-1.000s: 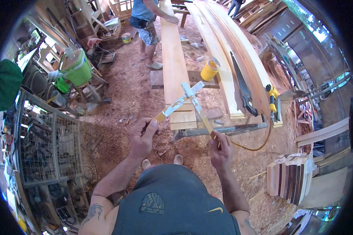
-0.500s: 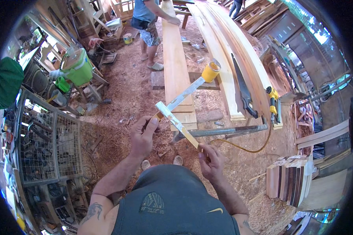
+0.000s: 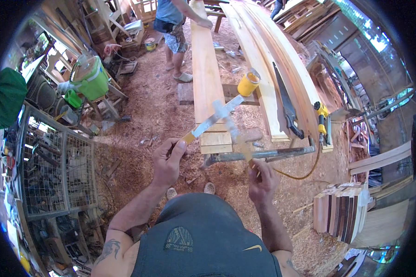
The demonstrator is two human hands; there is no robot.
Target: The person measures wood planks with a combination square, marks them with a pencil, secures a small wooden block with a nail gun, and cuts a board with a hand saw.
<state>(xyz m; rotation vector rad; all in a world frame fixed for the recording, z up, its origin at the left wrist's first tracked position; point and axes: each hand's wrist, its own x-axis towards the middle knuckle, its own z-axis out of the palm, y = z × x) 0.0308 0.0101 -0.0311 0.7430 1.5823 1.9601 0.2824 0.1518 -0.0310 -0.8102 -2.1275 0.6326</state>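
My left hand (image 3: 167, 159) is closed on the yellow-brown end of a long flat scraper (image 3: 200, 129), its pale metal blade pointing up and to the right. My right hand (image 3: 262, 180) pinches the yellow-brown end of a second flat scraper (image 3: 231, 124). This one is blurred by motion and crosses the left one near its far end. Pale smears show on it. Just beyond the left scraper's tip is an open yellow can (image 3: 248, 84) with orange-yellow stuff around its mouth; what it rests on is hidden.
Long planks (image 3: 207, 69) stretch away ahead, with a handsaw (image 3: 285, 101) and a yellow power tool (image 3: 321, 115) on the right. Another person (image 3: 172, 32) touches the left plank. A wire-mesh frame (image 3: 55, 161) and green bucket (image 3: 91, 78) are left; stacked wood pieces (image 3: 339, 210) stand right.
My right hand has moved right and slightly up, sliding its scraper along the left one toward the can. My left hand and the can have stayed nearly still.
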